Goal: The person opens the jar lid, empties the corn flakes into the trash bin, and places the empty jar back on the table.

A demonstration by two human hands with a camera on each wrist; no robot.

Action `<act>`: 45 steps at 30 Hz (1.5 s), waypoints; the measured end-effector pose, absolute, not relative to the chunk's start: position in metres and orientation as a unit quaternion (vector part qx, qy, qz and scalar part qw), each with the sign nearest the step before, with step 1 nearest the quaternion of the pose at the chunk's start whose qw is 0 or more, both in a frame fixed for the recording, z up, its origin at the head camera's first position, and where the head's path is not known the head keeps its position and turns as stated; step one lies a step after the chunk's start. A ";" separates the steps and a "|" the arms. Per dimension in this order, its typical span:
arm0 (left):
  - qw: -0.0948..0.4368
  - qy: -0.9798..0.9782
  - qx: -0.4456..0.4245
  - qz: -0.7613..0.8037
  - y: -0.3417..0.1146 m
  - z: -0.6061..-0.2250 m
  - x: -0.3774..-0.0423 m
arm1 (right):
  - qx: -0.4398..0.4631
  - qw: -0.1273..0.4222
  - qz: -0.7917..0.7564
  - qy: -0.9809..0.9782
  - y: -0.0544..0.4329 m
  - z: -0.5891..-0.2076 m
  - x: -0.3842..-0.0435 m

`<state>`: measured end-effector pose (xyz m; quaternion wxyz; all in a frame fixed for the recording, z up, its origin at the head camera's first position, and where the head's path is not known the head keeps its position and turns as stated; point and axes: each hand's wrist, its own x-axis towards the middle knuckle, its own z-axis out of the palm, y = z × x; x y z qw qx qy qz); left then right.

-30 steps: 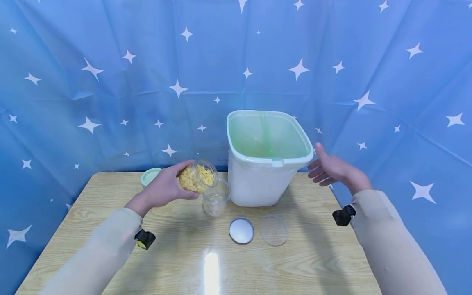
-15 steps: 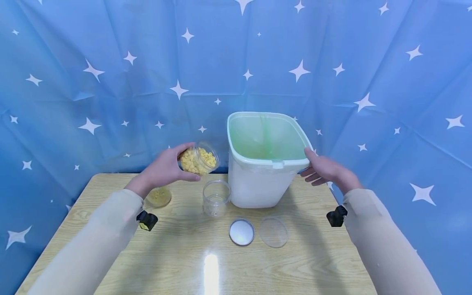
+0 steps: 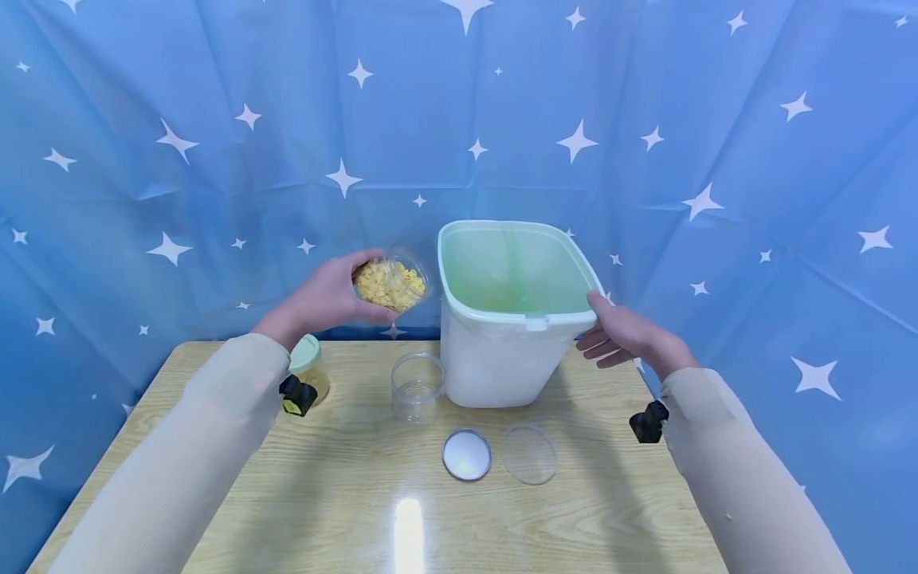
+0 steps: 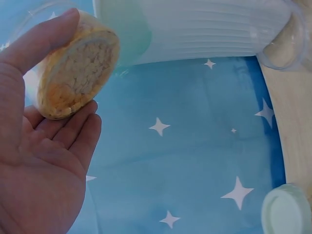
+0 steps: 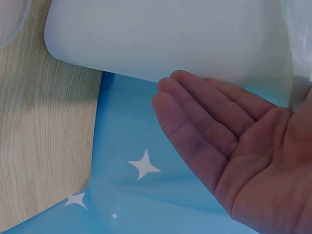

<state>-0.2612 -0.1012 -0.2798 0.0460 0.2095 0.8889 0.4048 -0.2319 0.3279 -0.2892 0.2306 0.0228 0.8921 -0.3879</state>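
Observation:
My left hand [image 3: 330,293] grips a clear jar [image 3: 390,283] of yellow flakes around its side, tilted with its mouth toward the bin. In the left wrist view, the jar's base [image 4: 80,73] shows flakes packed behind it. The jar is in the air, left of a tall white bin [image 3: 502,363] with a pale green rim. At the bin's right front corner, my right hand [image 3: 631,331] has its thumb at the rim. Its fingers [image 5: 195,112] extend nearly straight beside the bin's outer wall. The bin's floor is hidden in the head view.
An uncovered clear jar [image 3: 417,387] stands left of the bin. A metal-edged lid [image 3: 467,454] and a clear disc [image 3: 529,454] lie in front. Behind my left wrist stands a jar with a mint green lid [image 3: 307,351]. The wooden table [image 3: 344,494] meets a blue starry curtain [image 3: 287,143].
My left hand has lifted the flake jar upward, away from the uncovered jar. My right hand has moved left to the bin's rim.

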 end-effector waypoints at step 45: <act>-0.050 0.913 0.175 0.365 -0.029 -0.242 -0.282 | 0.024 0.219 -0.398 0.891 0.321 -0.290 -0.233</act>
